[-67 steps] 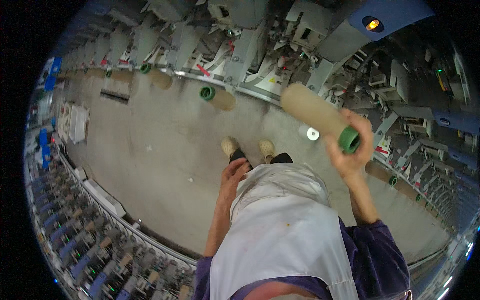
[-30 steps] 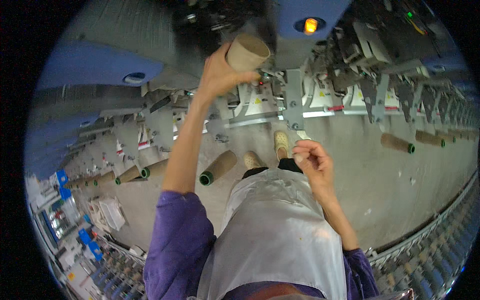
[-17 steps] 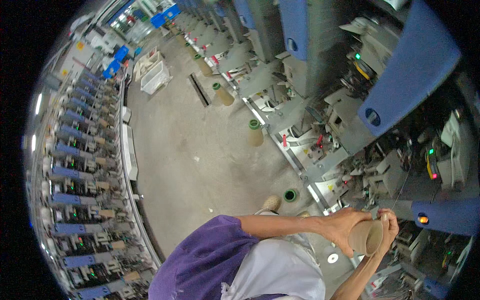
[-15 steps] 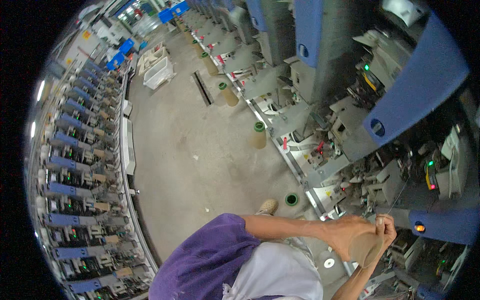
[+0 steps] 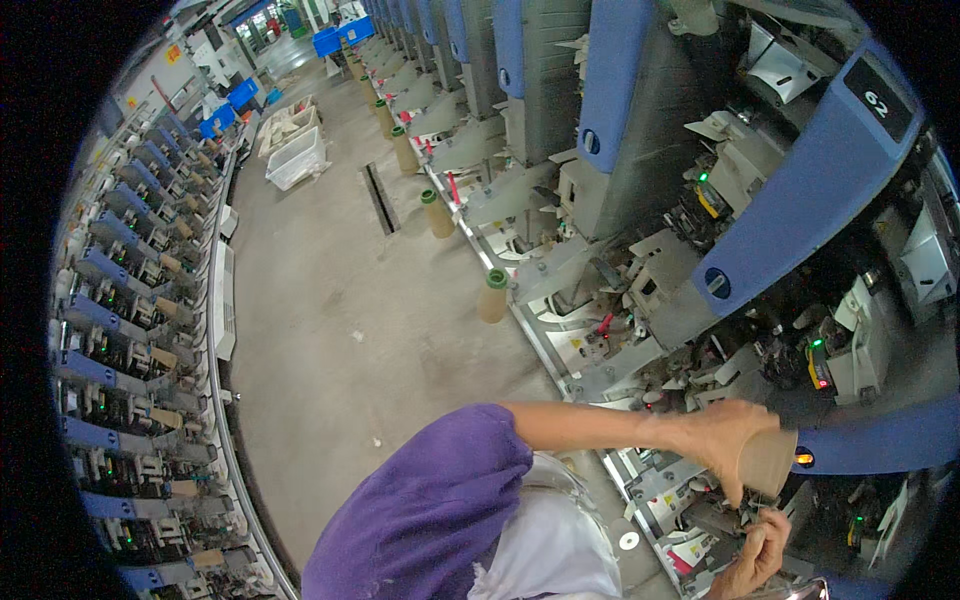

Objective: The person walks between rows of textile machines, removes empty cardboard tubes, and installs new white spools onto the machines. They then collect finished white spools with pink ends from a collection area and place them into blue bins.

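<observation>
A white number (image 5: 876,104) stands on the dark plate (image 5: 895,126) of a blue panel (image 5: 805,190).

A matte tan, round-walled hollow tube (image 5: 768,464), slightly blurred, sits gripped in the left hand (image 5: 718,440) at four o'clock of the view. It is tilted, its rim toward three o'clock, the opposite end hidden.

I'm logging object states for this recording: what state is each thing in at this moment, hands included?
Left hand: closed on the tan tube.
Tan tube: held, slightly blurred.
Right hand: fingers bent, below the tube in the picture; grip unclear.
Nearest green-topped cone: upright on the floor.
Orange lamp: lit.
White bin: open-topped, on the floor.
</observation>
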The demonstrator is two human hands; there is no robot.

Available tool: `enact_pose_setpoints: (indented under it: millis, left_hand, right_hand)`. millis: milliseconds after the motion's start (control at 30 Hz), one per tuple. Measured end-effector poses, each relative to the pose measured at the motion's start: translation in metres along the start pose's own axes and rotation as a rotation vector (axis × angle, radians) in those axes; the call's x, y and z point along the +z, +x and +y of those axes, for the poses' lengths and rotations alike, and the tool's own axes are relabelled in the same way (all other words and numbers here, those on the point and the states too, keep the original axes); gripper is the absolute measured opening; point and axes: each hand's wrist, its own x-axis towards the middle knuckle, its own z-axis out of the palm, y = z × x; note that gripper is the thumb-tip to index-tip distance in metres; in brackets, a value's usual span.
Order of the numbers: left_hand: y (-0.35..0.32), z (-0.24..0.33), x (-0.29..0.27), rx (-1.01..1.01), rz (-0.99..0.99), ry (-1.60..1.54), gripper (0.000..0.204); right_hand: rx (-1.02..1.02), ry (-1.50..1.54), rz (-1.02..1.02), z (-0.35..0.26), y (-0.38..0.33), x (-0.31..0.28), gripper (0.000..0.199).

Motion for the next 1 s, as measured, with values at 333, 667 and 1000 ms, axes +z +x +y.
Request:
enact_pose_setpoints:
  millis: [333,667,1000]
  left_hand:
    - [0.049,0.009,0.04,0.556,0.482,0.582,0.045]
    - [0.067,0.099,-0.03,0.239,-0.129,-0.012,0.078]
    - [0.361,0.184,-0.173,0.798,0.415,1.123,0.071]
  right_hand:
    - [0.244,-0.488,-0.41,-0.066,0.049,-0.088,0.025]
    - [0.145,-0.305,0.259,-0.035,0.087,-0.108,0.028]
    - [-0.556,-1.14,0.229,-0.041,0.295,-0.187,0.022]
